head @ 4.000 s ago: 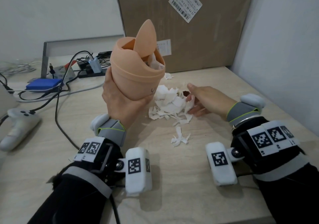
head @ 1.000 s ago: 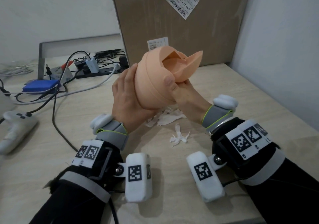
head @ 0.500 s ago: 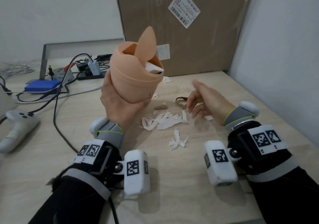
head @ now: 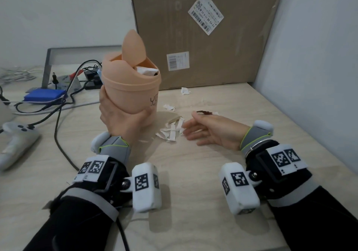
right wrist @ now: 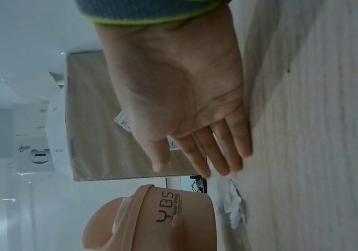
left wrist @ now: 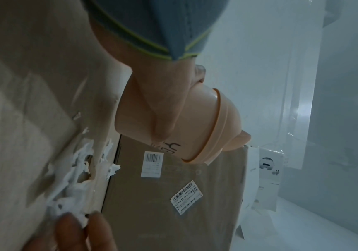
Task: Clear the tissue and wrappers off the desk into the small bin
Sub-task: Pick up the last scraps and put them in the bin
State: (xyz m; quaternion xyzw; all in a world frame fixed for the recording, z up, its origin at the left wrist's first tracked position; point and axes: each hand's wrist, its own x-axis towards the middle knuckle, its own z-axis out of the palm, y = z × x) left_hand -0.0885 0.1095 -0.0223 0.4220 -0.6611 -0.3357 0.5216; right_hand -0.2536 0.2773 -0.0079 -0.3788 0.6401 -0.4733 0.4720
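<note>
My left hand [head: 120,123] grips a small peach bin [head: 131,88] by its lower part and holds it upright above the desk; its swing lid is tipped up and white tissue [head: 147,70] shows in the opening. The bin [left wrist: 173,125] [right wrist: 152,219] also appears in both wrist views. My right hand [head: 205,130] lies on its edge on the desk with straight fingers [right wrist: 214,152] and holds nothing. Its fingertips almost touch a small heap of torn white tissue strips [head: 171,130] [left wrist: 70,186] [right wrist: 233,208]. More scraps [head: 185,91] and a brown wrapper bit [head: 204,112] lie further back.
A big cardboard box [head: 203,34] stands against the back wall and a white wall [head: 313,57] closes the right side. On the left lie cables [head: 58,115], a blue box [head: 45,96], a power strip [head: 91,80] and a white controller [head: 15,140].
One second ago both hands held the tipped bin. Now the left hand alone holds it upright, and the right hand has come down to the desk beside the tissue strips.
</note>
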